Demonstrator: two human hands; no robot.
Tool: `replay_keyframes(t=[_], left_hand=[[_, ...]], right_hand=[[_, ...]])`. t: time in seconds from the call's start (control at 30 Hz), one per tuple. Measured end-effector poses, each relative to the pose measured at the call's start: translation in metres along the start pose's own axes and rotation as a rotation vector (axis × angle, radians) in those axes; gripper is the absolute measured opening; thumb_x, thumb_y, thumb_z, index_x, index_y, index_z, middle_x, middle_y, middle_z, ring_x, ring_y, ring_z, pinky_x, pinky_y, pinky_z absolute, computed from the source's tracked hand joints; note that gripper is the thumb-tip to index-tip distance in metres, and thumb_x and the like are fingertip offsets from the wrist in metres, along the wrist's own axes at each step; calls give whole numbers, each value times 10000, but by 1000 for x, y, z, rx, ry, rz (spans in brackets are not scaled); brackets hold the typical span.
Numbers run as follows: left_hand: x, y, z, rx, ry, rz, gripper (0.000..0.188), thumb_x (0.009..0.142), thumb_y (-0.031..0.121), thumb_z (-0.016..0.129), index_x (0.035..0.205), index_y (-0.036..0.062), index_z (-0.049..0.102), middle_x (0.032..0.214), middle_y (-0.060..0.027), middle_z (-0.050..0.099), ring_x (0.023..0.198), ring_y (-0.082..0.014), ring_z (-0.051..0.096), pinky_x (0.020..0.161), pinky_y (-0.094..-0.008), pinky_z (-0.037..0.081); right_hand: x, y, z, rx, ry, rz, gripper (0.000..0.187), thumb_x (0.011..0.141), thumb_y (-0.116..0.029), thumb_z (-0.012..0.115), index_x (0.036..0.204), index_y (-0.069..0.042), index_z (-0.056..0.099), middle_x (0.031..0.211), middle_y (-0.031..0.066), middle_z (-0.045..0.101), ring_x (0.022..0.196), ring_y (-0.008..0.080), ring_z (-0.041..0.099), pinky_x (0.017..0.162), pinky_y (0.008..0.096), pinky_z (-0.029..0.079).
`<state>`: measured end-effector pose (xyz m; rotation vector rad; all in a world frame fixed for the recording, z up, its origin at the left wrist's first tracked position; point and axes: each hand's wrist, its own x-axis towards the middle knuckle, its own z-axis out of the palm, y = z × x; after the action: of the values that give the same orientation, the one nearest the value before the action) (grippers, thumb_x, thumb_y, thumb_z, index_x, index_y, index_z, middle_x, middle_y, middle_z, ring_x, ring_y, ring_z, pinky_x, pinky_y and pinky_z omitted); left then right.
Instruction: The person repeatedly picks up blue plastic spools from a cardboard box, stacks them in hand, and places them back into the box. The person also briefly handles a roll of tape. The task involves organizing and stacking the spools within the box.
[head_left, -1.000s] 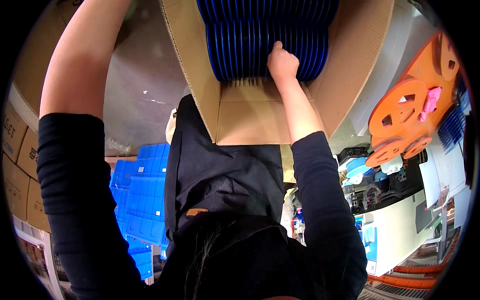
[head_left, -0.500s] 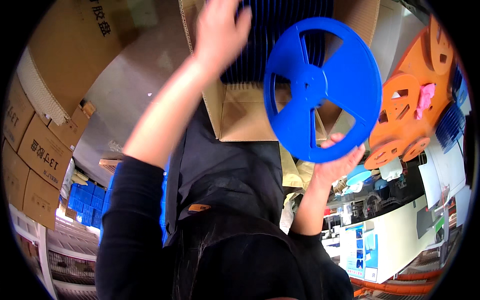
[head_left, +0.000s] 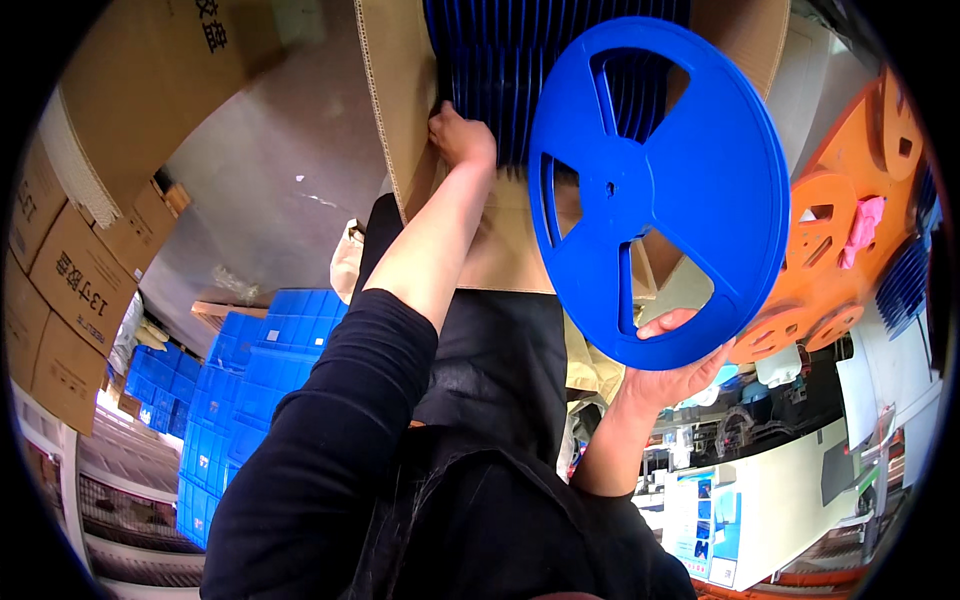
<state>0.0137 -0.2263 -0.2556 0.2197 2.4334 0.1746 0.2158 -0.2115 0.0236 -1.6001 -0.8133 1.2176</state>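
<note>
- Grey floor (head_left: 270, 180) spreads out to the left of an open cardboard box (head_left: 395, 100), with a few pale scraps lying on it.
- Inside the open box, many thin blue reels (head_left: 490, 90) stand on edge, packed close side by side in at least two rows.
- One loose blue reel (head_left: 628, 175), a big flat wheel with three wide openings, is held up in front of the right part of the box, its face toward the camera; it hides some of the packed reels and part of the right wall.
- Just outside the near right corner of the box, the right hand (head_left: 678, 375) is clamped on the lower rim of the loose reel, thumb on the face and the other fingers under and behind the edge.
- Within the box, by its left wall, the left hand (head_left: 463, 140) reaches to the end of the packed row, its fingers curled; whether they grip a reel cannot be told.
- Well left of the box are stacked cartons (head_left: 80, 290); nearer to the person than the box, on the left, stand blue bins (head_left: 290, 320).
- Right of the box, a pink cloth (head_left: 862, 232) lies against orange plates (head_left: 825, 205).
- Farther to the lower right of the box is a pale counter (head_left: 785, 500).
</note>
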Motion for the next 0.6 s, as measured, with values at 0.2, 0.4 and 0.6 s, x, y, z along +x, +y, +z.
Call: replay_keyframes(t=[0.2,0.4,0.6], left_hand=[[5,-25,2,-248,-165,160,403,913,185,502,1297,69,457,1099,-279,602,1032,-422,571,913,-454,433],[12,-55,15,-591,-361,84,383,975,219,429,1337,100,467,1069,-163,641,986,-292,605,858,-364,457],[13,-56,12,-634,-466,-11,329,993,256,423,1257,94,534,997,-79,656,903,-185,614,832,-307,463]], right_hand=[[13,2,24,78,-102,-69,383,1025,-307,316,1200,24,396,742,245,574,481,243,552,408,292,482],[19,17,95,118,-93,-19,325,1028,-287,336,1200,-29,434,769,215,580,533,242,572,428,316,505],[31,41,138,8,-243,-12,268,1013,-244,403,1141,-15,459,831,143,611,638,157,607,530,263,541]])
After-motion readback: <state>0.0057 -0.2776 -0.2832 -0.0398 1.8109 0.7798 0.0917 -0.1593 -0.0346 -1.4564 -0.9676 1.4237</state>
